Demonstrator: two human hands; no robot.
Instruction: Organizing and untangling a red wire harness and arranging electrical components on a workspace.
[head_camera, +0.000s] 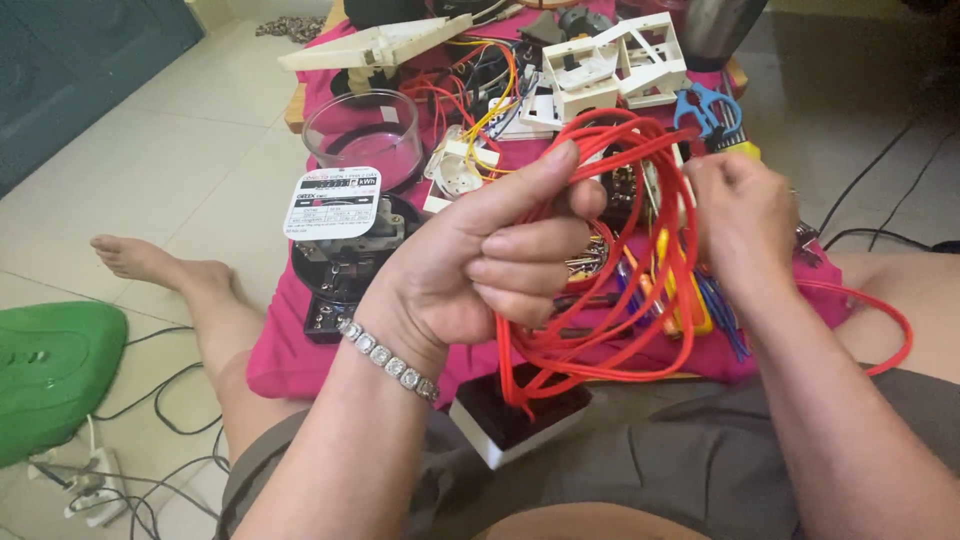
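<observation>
My left hand (480, 270), with a bracelet on its wrist, is closed around a bundle of red wire (610, 330) looped into a coil. My right hand (745, 215) pinches the same coil on its right side near the top. The loops hang between both hands over my lap, and one red strand trails off to the right across my leg. Under the coil lies a pile of small tools with yellow and blue handles (690, 310).
A low table with a pink cloth (290, 340) holds an opened electric meter (340, 230), a clear round cover (362, 135), white plastic housings (615, 65), blue pliers (705, 108) and loose coloured wires. A black-and-white box (515, 420) lies on my lap. A green object (50, 370) and cables lie left.
</observation>
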